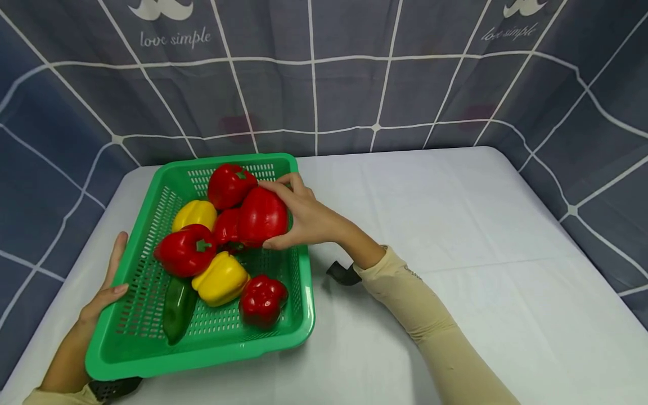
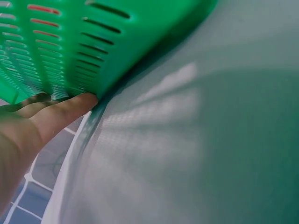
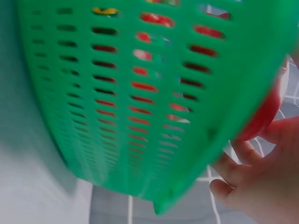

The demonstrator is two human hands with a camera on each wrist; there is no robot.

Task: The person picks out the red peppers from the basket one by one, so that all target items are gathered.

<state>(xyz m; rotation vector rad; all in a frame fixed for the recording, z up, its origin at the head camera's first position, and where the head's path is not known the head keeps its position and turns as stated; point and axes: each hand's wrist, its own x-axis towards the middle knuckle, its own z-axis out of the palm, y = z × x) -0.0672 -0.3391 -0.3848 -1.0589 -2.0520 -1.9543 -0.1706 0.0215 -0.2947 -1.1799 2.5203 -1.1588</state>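
A green plastic basket (image 1: 202, 364) with slotted walls holds several glossy red and yellow bell peppers. At its right side my right hand (image 1: 309, 214) grips a large red bell pepper (image 1: 264, 216), thumb at the near side and fingers at the far side. In the right wrist view this pepper (image 3: 264, 116) shows just past the basket's rim. My left hand (image 1: 103, 298) rests against the basket's left side, its thumb on the rim. The fingers (image 2: 65, 114) of that hand lie fairly straight against the slotted outer wall in the left wrist view.
Also in the basket are another red pepper (image 1: 263, 301), a yellow pepper (image 1: 221, 279) and a long dark green vegetable (image 1: 178, 309). A white-covered table (image 1: 455, 225) carries the basket. Dark grey checked cloth (image 1: 344, 95) hangs around the back and sides.
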